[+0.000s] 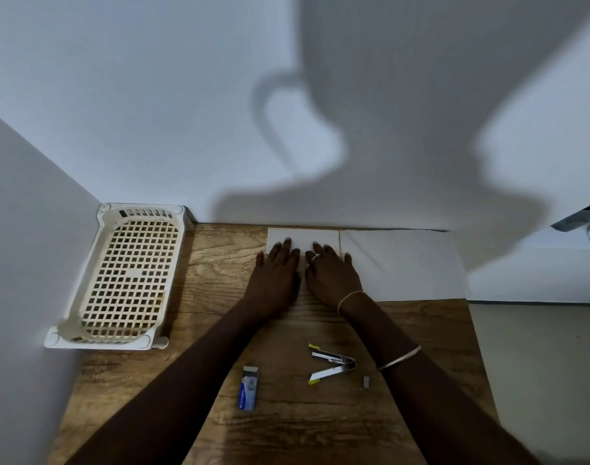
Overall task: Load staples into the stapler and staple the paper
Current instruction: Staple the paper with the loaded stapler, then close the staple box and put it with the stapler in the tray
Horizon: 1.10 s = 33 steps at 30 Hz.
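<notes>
Basket [102, 342] of cream lattice plastic sits in the left corner of the table [213, 263] against white walls; nearer the front on the wood lie a blue staple box [248, 388] (grey inner tray showing at its far end), the stapler [332, 364] swung open, and a short staple strip [366, 381]. Left hand [276, 270] and right hand [331, 271] rest flat, fingers straight, side by side on the white paper [401, 263] by the back wall, gripping nothing.

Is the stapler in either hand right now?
No, the stapler lies open on the table, while the left hand and right hand rest flat on the paper.
</notes>
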Available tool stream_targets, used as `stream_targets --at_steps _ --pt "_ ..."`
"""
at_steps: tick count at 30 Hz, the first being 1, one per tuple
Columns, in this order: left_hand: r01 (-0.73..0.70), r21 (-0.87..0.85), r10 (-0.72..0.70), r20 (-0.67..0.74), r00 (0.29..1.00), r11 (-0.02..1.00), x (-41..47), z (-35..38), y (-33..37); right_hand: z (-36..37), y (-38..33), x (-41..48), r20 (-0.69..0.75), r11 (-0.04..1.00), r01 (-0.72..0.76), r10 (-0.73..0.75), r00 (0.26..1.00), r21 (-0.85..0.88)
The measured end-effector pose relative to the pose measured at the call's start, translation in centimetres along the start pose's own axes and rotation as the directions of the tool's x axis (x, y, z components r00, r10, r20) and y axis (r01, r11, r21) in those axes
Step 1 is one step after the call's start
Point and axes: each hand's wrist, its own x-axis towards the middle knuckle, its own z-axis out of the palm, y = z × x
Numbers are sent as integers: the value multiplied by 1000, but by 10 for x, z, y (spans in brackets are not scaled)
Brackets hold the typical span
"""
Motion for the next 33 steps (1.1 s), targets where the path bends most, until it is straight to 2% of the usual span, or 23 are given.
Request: stream_targets --at_steps 11,15,19,25,28,33 --pt "-5 -63 4 -14 1000 998 7 -3 -2 3 12 8 -20 999 40 -40 999 27" --pt "-24 -115 15 -80 997 993 -3 -6 -3 -1 13 -4 -138 993 87 -75 988 79" --pt "-67 -240 25 -174 984 969 -33 -8 -7 3 10 -35 -272 985 120 -83 959 122" --pt "-23 -340 -45 -191 981 940 -104 1 -16 22 10 -96 -375 982 130 -70 924 137" --pt "-27 -351 -52 -214 976 936 -141 10 -19 33 19 -125 -420 983 83 -6 907 166" --pt "-7 -420 -89 -208 974 907 -193 25 -22 57 34 -171 -352 948 -110 217 911 300"
